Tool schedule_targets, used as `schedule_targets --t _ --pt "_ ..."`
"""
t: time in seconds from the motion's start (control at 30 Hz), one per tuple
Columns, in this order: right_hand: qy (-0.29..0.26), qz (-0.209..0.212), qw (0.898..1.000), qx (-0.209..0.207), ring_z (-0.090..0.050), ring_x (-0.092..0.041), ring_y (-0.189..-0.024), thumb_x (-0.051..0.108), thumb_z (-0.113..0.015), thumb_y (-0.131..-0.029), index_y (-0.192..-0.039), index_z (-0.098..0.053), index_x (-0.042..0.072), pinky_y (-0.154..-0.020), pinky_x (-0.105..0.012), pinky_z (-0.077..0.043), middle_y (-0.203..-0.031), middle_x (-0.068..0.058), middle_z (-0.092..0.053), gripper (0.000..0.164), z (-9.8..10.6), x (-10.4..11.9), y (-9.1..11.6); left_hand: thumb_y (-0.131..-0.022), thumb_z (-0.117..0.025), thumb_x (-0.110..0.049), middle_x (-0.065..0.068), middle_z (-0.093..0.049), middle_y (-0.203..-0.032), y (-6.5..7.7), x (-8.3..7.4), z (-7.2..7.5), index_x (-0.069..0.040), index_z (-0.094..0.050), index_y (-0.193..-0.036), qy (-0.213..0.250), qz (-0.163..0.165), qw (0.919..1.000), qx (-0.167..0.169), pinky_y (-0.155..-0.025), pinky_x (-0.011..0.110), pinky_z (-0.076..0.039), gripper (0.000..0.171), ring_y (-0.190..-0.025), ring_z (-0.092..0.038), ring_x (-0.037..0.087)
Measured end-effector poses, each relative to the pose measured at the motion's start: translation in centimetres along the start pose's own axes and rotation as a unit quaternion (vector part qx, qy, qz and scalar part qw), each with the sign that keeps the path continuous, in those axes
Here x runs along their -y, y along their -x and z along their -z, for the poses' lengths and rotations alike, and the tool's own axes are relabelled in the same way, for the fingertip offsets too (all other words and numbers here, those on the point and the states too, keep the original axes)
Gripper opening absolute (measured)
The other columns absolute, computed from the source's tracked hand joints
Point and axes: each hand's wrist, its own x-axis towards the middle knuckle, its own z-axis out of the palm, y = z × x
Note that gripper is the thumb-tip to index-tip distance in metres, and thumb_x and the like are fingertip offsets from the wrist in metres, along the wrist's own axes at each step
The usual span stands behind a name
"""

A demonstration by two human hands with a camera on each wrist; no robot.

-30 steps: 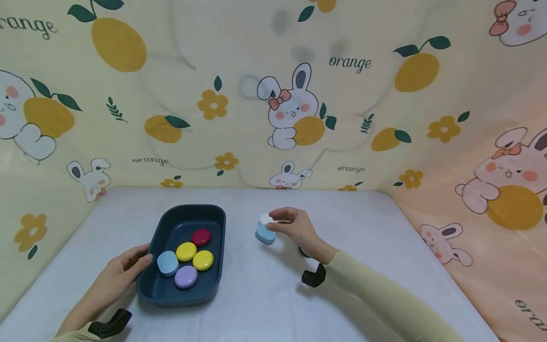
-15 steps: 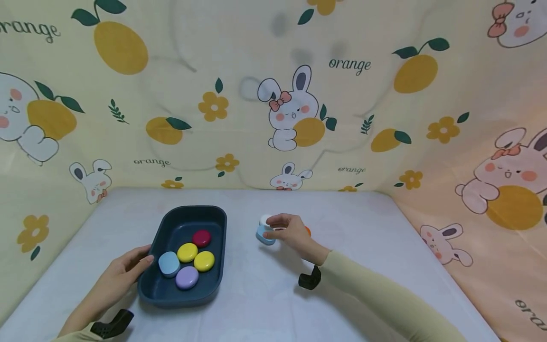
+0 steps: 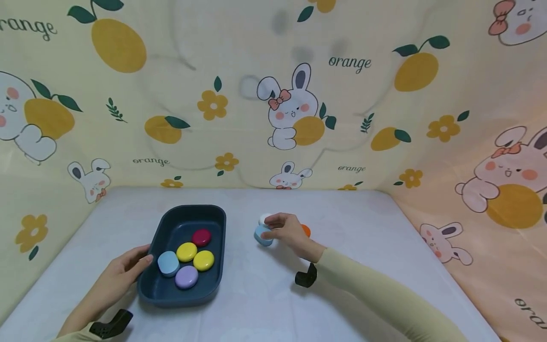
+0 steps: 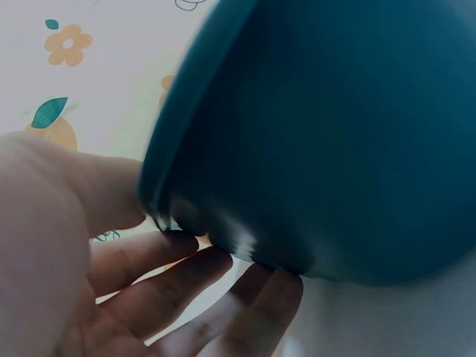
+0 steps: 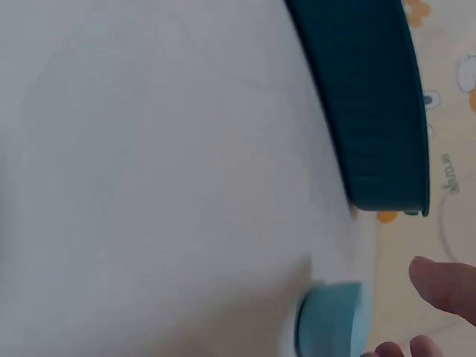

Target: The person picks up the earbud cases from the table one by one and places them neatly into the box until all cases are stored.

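My left hand grips the side of a dark blue tray, thumb at the rim and fingers against the outer wall. In the left wrist view, the tray wall fills much of the picture. Over the table, my right hand has its thumb and fingers apart beside a light blue disc. The right wrist view shows the thumb off to the side of this light blue disc. A white disc lies just behind it, partly hidden by the fingers.
Inside the tray lie a dark red disc, two yellow ones, a light blue disc and a purple disc. An orange disc shows partly behind my right hand. Patterned cloth walls in the white table.
My right hand has shifted slightly left and lower, uncovering part of the orange disc. The light blue disc by its fingertips sits a touch further left. The left hand and tray stay put.
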Motion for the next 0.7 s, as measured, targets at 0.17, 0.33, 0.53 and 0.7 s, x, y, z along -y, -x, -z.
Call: schedule_targets --t 0.17,0.33,0.53,0.7 --pt "0.030 0.001 1.000 0.011 -0.058 -0.028 -0.107 0.008 -0.086 -0.076 -0.116 -0.065 -0.002 -0.087 -0.031 -0.053 -0.115 -0.012 -0.065 0.046 -0.6 0.2 -0.2 -0.099 -0.047 -0.057 0.033 -0.033 -0.148 0.1 0.1 0.2 0.007 -0.026 -0.150 0.000 0.005 1.0000 0.002 -0.093 0.047 -0.052 0.084 -0.130 -0.040 0.047" --pt "0.032 -0.002 0.999 0.013 -0.060 -0.024 -0.103 0.008 -0.086 -0.076 -0.117 -0.064 -0.002 -0.090 -0.033 -0.052 -0.114 -0.010 -0.066 0.047 -1.1 -0.2 -0.8 -0.100 -0.046 -0.057 0.034 -0.032 -0.148 0.0 0.1 0.2 0.007 -0.026 -0.150 0.000 0.001 1.0000 0.002 -0.093 0.048 -0.052 0.084 -0.131 -0.040 0.048" --pt "0.042 -0.009 0.999 0.018 -0.061 -0.027 -0.105 0.002 -0.085 -0.075 -0.118 -0.065 -0.002 -0.093 -0.035 -0.051 -0.114 -0.009 -0.067 0.047 -1.6 -0.5 -0.9 -0.100 -0.047 -0.055 0.034 -0.033 -0.148 0.1 0.0 0.1 0.008 -0.026 -0.150 0.003 -0.001 1.0000 0.004 -0.093 0.047 -0.052 0.083 -0.130 -0.040 0.048" --pt "0.047 -0.010 0.999 0.021 -0.060 -0.024 -0.104 0.000 -0.085 -0.073 -0.117 -0.065 0.000 -0.097 -0.040 -0.050 -0.112 -0.006 -0.067 0.048 -1.9 -0.6 -0.9 -0.100 -0.046 -0.055 0.034 -0.032 -0.148 0.1 0.0 0.1 0.008 -0.025 -0.150 0.000 0.003 1.0000 0.004 -0.092 0.047 -0.052 0.083 -0.130 -0.040 0.048"
